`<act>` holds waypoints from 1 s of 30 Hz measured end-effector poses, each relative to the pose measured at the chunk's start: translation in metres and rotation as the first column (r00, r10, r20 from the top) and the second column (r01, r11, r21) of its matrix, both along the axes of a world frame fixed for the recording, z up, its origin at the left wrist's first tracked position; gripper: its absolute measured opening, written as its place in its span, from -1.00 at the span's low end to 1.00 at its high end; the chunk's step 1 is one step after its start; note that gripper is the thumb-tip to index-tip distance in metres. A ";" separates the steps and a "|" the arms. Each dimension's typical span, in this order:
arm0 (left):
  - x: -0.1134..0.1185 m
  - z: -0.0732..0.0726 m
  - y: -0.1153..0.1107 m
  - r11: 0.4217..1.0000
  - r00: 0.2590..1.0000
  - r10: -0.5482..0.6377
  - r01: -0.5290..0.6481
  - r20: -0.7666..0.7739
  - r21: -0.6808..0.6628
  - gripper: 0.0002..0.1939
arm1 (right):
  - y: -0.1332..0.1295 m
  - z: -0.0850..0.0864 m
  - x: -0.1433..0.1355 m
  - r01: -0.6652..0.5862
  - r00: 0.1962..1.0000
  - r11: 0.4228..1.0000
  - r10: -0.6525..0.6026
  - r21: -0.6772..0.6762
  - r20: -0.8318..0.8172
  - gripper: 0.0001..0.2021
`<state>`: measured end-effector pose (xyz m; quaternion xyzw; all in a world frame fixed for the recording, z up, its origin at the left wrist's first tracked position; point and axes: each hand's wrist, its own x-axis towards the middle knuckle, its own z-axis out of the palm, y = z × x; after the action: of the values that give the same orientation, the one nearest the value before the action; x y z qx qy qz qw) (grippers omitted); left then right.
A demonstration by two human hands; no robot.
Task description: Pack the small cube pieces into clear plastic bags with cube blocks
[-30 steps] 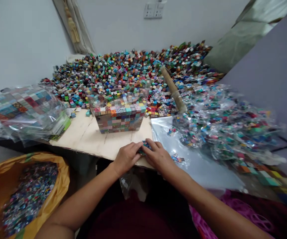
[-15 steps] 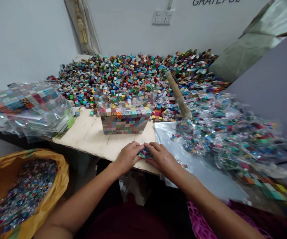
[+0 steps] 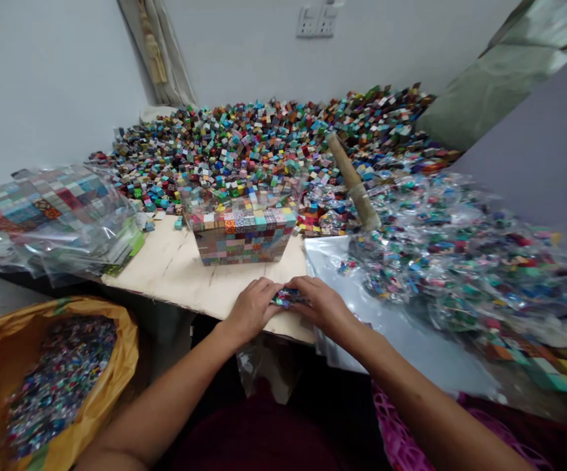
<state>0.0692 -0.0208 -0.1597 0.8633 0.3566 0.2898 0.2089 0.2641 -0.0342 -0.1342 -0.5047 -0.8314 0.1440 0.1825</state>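
Observation:
My left hand (image 3: pixel 251 306) and my right hand (image 3: pixel 323 305) meet at the near edge of a wooden board (image 3: pixel 175 268), fingertips together on a small clear packet of coloured cubes (image 3: pixel 286 298). Most of the packet is hidden by my fingers. Just beyond my hands stands a block of stacked coloured cubes (image 3: pixel 241 232) in a clear wrap. A big heap of loose small coloured cubes (image 3: pixel 264 140) covers the back of the table.
A pile of filled clear packets (image 3: pixel 455 255) lies at the right, over a plastic sheet (image 3: pixel 401 327). A wooden handle (image 3: pixel 352 180) sticks out of the heap. Bagged flat sheets of cubes (image 3: pixel 48 212) sit at the left. An orange sack (image 3: pixel 52 373) of packets stands at lower left.
My hands stay together on the small packet at the board's edge, with only slight finger shifts. The camera view has wobbled a little.

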 end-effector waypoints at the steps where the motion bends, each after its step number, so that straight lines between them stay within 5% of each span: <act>1: 0.000 0.000 0.002 1.000 1.000 0.004 -0.004 0.018 -0.014 -0.65 | 0.002 0.000 0.002 0.000 1.000 1.000 -0.001 -0.025 -0.005 -0.69; 11: -0.003 0.019 0.019 0.963 0.999 0.016 -0.002 0.049 -0.268 -0.60 | 0.019 0.008 0.017 -0.016 0.955 0.937 -0.089 -0.350 -0.282 -0.63; 22: 0.000 0.018 0.019 0.973 0.999 0.050 -0.045 0.016 -0.228 -0.71 | 0.022 0.011 0.014 0.001 0.990 0.959 -0.041 -0.282 -0.135 -0.74; 27: 0.002 0.024 0.025 0.950 0.997 0.074 -0.065 0.018 -0.306 -0.71 | 0.020 0.001 0.006 -0.006 0.991 0.989 -0.014 -0.146 -0.131 -0.54; 30: 0.001 0.025 0.026 0.917 0.989 0.141 -0.115 0.039 -0.382 -0.73 | 0.020 -0.002 0.001 0.033 0.997 0.990 -0.041 -0.136 -0.061 -0.62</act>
<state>0.0701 0.0054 -0.1348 0.7715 0.4544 0.2567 0.3638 0.2647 -0.0146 -0.1358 -0.5263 -0.8040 0.2125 0.1772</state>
